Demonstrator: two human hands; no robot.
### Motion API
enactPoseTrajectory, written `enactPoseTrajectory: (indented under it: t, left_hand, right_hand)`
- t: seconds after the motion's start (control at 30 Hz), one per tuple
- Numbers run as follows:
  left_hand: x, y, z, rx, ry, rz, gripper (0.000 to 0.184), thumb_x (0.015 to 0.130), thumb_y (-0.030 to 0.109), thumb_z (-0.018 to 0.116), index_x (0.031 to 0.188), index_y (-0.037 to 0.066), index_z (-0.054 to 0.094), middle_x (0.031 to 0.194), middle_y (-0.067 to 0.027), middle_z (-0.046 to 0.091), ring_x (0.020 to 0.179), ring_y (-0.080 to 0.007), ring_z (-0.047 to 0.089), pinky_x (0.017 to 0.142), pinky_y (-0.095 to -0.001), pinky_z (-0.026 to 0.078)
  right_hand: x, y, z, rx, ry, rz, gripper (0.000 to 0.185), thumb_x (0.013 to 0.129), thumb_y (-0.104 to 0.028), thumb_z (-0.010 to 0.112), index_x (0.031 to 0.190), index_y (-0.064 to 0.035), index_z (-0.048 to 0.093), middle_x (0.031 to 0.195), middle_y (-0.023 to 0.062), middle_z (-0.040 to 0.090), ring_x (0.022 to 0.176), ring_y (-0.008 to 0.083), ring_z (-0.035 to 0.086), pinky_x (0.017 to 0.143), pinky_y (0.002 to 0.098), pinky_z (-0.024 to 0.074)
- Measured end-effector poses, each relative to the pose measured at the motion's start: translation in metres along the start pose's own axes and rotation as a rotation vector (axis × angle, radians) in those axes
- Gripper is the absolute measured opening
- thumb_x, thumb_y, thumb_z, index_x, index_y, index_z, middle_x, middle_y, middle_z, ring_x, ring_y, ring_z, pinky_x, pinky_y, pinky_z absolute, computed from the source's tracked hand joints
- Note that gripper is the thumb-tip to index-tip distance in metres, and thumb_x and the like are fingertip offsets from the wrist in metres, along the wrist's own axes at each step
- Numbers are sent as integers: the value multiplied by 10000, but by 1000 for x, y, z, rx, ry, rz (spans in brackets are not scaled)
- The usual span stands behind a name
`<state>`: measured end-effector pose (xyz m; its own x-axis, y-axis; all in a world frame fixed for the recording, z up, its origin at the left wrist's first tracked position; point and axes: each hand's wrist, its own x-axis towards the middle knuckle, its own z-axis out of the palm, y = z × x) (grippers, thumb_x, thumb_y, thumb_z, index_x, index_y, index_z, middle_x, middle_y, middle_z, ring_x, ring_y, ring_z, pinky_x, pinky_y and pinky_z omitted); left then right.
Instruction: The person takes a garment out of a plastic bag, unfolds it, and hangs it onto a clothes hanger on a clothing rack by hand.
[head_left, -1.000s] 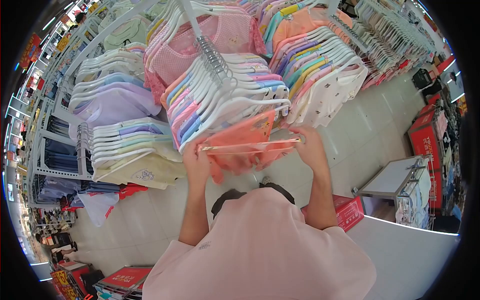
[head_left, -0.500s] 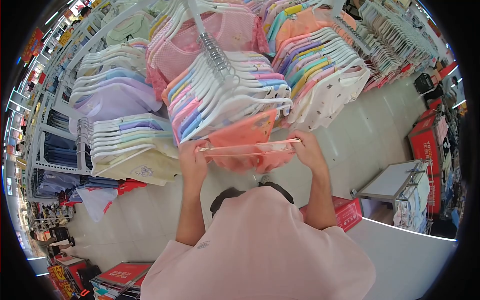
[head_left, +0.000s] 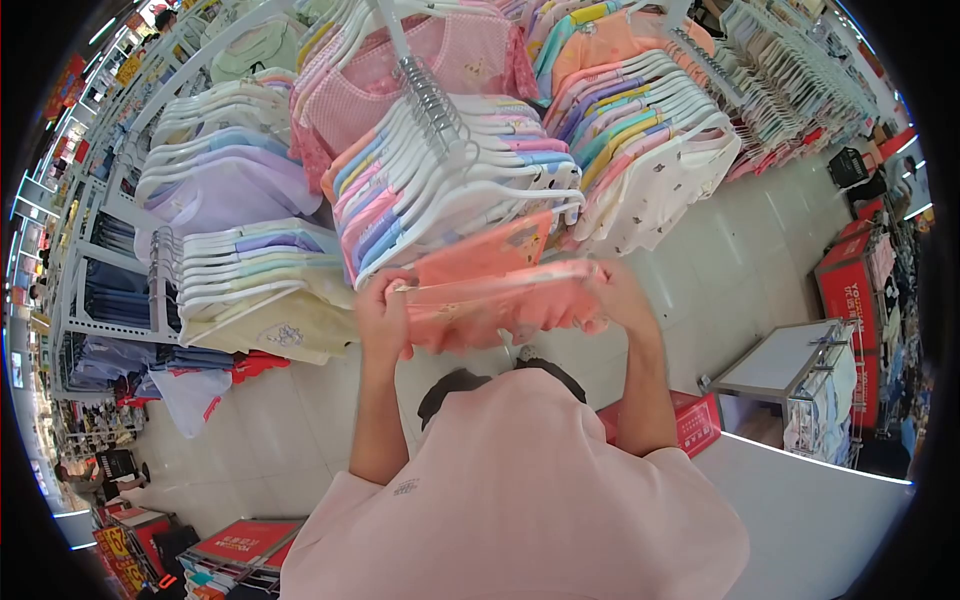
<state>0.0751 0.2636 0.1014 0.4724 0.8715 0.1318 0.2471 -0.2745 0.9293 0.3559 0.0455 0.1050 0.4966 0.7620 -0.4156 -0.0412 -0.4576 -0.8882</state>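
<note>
Coral-orange shorts [head_left: 490,315] are stretched sideways in front of me, blurred by motion. My left hand [head_left: 382,312] is closed on one end of the waistband. At the other end, my right hand [head_left: 622,296] grips the waistband too, its fingers smeared. Right behind the shorts, an orange printed garment [head_left: 480,256] hangs below the front white hanger [head_left: 480,200] of the middle row. Both hands are just below this row of pastel clothes.
Pale yellow and lilac tops hang on a rack [head_left: 265,325] to the left. A white printed top [head_left: 660,190] ends the row at right. On the right stand a white table [head_left: 780,360] and a red box [head_left: 690,420]. Tiled floor [head_left: 270,440] lies below.
The shorts' waistband has tilted, and more of their coral front faces me. My right hand has moved slightly to the right; both hands still hold the waistband.
</note>
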Motion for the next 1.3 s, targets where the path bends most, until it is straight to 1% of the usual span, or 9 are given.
enactPoseTrajectory:
  t: [0.1,0.2,0.4,0.63,0.9,0.97,1.1,1.2,1.3]
  left_hand:
    - [0,-13,6,-91,-155,75,223,914,106,544,1014,-44,676,878,-92,687,849,-158,643,756,-301,486]
    - [0,-7,10,-15,-329,155,232,886,169,627,982,-39,669,817,-73,680,783,-155,663,673,-292,491]
    - [-4,43,12,232,-835,-316,292,842,226,744,995,-16,691,857,-73,671,798,-134,632,738,-300,512]
    - [-27,55,70,-151,-382,162,239,861,193,752,990,19,650,752,-34,633,627,-120,582,552,-303,476]
    - [-21,63,90,-141,-866,-379,346,951,142,664,1229,-37,561,944,-68,688,723,-109,656,567,-270,517]
    - [-23,44,88,-263,-643,-94,382,964,127,639,1290,-32,521,1046,-100,677,872,-148,675,690,-307,557]
    - [-13,49,66,-625,-422,-73,447,978,106,616,1378,-27,468,1241,-152,625,1122,-235,651,925,-400,562]
    - [-18,62,50,-753,-267,-162,420,967,73,616,1356,-26,493,1203,-131,645,1056,-183,661,859,-326,564]
    - [-23,72,37,-930,-231,-66,506,971,111,626,1418,-24,430,1312,-154,595,1155,-237,636,922,-366,558]
  right_hand:
    - [28,27,-7,-72,311,-548,176,930,-96,570,983,19,693,833,33,626,705,84,563,607,268,470]
    - [22,12,-5,48,351,-510,163,945,-63,543,969,21,681,809,21,608,733,74,553,636,261,460]
    - [15,3,3,83,284,-343,157,939,-73,567,1001,4,689,804,-10,623,708,63,547,632,248,464]
    - [-13,-49,53,154,-43,-407,176,930,-130,617,1022,-1,694,778,2,634,681,70,552,619,267,471]
    - [-9,-59,53,63,-26,-526,304,928,-133,626,1184,23,674,963,71,690,837,113,631,739,283,516]
    - [8,-34,37,104,-52,-523,336,954,-149,587,1241,13,652,1100,82,685,996,141,626,871,302,499]
    - [37,35,28,179,-155,-394,399,991,-179,502,1340,-13,600,1296,98,642,1235,196,558,1087,348,406]
    - [57,76,50,366,-371,-194,422,1010,-230,475,1358,-23,592,1300,96,625,1233,217,557,1115,368,382]
    - [73,116,69,122,-602,-188,419,984,-225,557,1361,-47,595,1312,90,602,1245,221,548,1096,368,404]
